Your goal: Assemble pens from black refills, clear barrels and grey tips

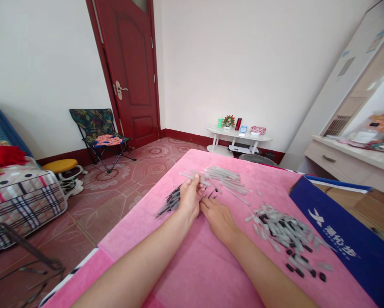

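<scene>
My left hand (190, 197) is closed above the pink cloth, thumb and fingertips pinched around a pale translucent pen barrel (186, 174) that pokes out to the left. My right hand (218, 217) is beside it, its fingers bent and pressed together near the left palm; what they grip is hidden. Under and left of the left hand is a bundle of dark thin pen refills (166, 206). Beyond the hands lies a spread of clear pen barrels (225, 176). To the right is a heap of clear pen caps (285, 229) mixed with small black plugs (299, 272).
A blue cardboard box (333, 239) stands open at the table's right side. Pink cloth (192, 265) covers the table. Behind are a white low table (259, 137), a folding chair (97, 128), a yellow stool (60, 165) and a red door (134, 72).
</scene>
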Demonstrator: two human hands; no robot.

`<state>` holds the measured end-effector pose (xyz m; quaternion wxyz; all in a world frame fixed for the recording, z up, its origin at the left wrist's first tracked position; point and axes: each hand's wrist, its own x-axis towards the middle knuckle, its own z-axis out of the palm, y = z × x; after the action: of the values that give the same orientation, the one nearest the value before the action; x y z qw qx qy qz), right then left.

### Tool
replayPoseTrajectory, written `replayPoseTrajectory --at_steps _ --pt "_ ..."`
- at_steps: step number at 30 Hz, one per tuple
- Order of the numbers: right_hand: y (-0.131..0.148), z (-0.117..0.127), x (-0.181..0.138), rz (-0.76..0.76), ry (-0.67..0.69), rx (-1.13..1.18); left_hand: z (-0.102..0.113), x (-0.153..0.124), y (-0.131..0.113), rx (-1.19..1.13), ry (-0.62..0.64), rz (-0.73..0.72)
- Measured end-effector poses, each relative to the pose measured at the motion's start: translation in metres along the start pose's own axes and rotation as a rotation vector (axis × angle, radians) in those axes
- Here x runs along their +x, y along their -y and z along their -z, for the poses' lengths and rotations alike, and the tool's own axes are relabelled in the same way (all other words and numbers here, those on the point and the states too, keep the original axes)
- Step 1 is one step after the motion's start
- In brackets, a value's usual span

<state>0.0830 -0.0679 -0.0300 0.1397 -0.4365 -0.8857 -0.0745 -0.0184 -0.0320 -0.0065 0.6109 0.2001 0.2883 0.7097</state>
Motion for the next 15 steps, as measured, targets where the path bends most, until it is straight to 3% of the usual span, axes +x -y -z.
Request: replayPoseTrajectory --at_steps 10,13,15 --pt "0.001 0.0 -0.015 0.097 -0.056 0.046 0.003 0.005 -0.003 -0.039 0.028 -0.05" --pt "-0.001 0.005 -0.022 0.087 -0.198 0.17 0.005 0.009 -0.005 -0.078 0.005 -0.043" --pt "-0.004 0.012 -0.025 0.008 -0.401 0.314 0.006 0.01 -0.004 -0.117 -0.025 -0.018"
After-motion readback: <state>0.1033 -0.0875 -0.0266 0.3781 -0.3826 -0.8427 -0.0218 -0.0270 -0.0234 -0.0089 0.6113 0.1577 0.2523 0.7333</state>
